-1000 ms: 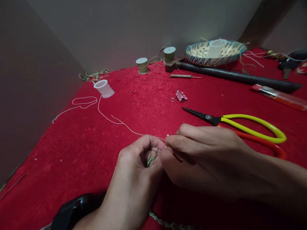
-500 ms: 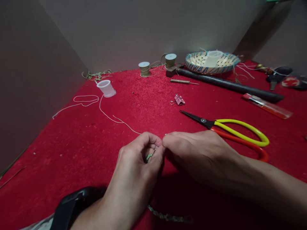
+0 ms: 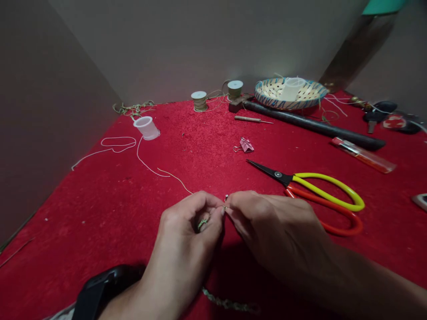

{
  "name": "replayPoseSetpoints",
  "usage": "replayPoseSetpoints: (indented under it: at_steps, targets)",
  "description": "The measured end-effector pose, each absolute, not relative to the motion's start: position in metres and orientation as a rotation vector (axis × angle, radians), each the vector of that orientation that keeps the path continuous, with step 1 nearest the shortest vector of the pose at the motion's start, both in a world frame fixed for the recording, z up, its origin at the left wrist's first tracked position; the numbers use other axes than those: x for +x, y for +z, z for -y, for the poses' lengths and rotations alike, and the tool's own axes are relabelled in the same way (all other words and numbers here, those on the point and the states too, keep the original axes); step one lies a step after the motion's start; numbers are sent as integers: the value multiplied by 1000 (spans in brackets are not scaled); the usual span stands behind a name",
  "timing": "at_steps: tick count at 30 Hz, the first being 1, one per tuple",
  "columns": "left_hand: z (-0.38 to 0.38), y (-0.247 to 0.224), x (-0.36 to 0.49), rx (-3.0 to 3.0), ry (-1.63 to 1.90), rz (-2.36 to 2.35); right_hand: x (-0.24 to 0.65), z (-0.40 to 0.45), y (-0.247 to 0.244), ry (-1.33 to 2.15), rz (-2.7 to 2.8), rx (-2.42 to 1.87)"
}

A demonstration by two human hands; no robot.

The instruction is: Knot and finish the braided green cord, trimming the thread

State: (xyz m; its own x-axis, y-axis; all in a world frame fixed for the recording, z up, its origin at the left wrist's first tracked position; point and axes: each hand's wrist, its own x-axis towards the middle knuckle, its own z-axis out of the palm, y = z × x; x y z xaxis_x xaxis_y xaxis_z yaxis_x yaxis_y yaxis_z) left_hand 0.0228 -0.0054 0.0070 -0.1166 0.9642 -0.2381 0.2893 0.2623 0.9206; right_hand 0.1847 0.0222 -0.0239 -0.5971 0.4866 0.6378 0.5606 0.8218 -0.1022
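Observation:
My left hand (image 3: 187, 240) is closed in a pinch around a green knotted cord (image 3: 202, 224), part of which shows in the hollow of the palm. Below that hand, a length of knotted strand (image 3: 230, 304) lies on the red cloth; whether it joins the piece in the palm is hidden. My right hand (image 3: 273, 222) is closed too, its thumb and forefinger meeting the left fingertips at a thin thread (image 3: 224, 207). Something small, dark and white, shows just above the pinch. From behind the left hand a fine cord (image 3: 180, 181) runs toward the white spool (image 3: 147, 128).
Scissors (image 3: 287, 178) with yellow and red handles lie right of my hands. Beyond are a pink binder clip (image 3: 246, 145), an awl (image 3: 248, 119), a hammer (image 3: 300, 118), two thread spools (image 3: 199, 102), a woven basket (image 3: 263, 97), a clear-and-red packet (image 3: 363, 154) and keys (image 3: 371, 124).
My hands have shifted slightly in the view, and the right fingertips have turned so that the thread between both pinches shows. The view has tilted a little; things on the cloth stay put.

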Motion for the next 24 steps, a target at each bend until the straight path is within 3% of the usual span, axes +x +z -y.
replayPoseSetpoints:
  at_steps: [7,14,24]
  targets:
    - [5,-1,18,997,926,-1486,191,-28,-24,0,2188,-1054]
    - [5,-1,14,916,899,-1462,185,-23,-30,445,2117,-1120]
    - [9,5,19,862,880,-1573,182,-17,-34,429,2115,-1089]
